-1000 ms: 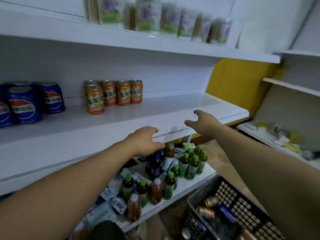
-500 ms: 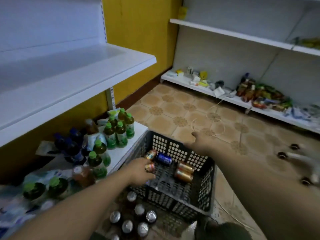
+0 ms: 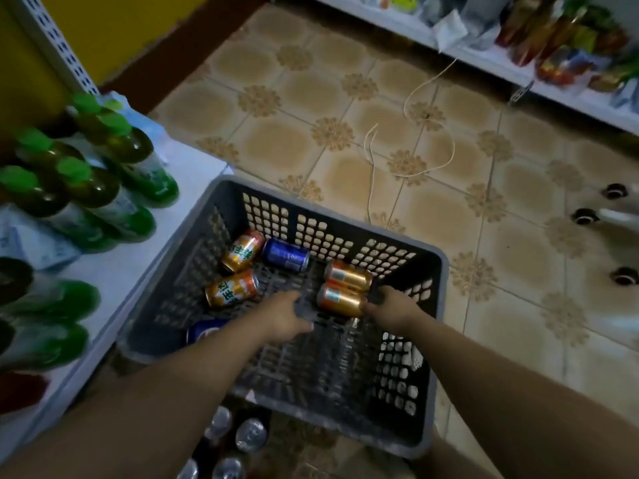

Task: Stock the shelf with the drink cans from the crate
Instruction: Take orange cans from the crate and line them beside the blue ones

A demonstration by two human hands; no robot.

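A dark grey plastic crate [image 3: 444, 271] stands on the tiled floor below me. Orange cans lie on its floor: two at the left [image 3: 242, 249] [image 3: 231, 288] and two side by side at the right [image 3: 349, 274] [image 3: 340, 301]. A blue can [image 3: 285, 255] lies at the back, and another blue can [image 3: 204, 330] is half hidden under my left forearm. Both hands are inside the crate and hold nothing. My left hand [image 3: 285, 314] hovers just left of the nearest orange can. My right hand [image 3: 394, 307] reaches its right end, fingertips at the can.
Green-capped bottles [image 3: 103, 188] lie on a low white shelf [image 3: 145, 257] to the left. Several can tops [image 3: 251, 434] stand on the floor by the crate's near side. A white cord [image 3: 449, 146] trails over the tiles. Snack packets [image 3: 560, 46] fill a low shelf at top right.
My view swung from the can shelf down to the crate. Both hands dropped from the shelf edge into the crate and closed in on the nearest orange can.
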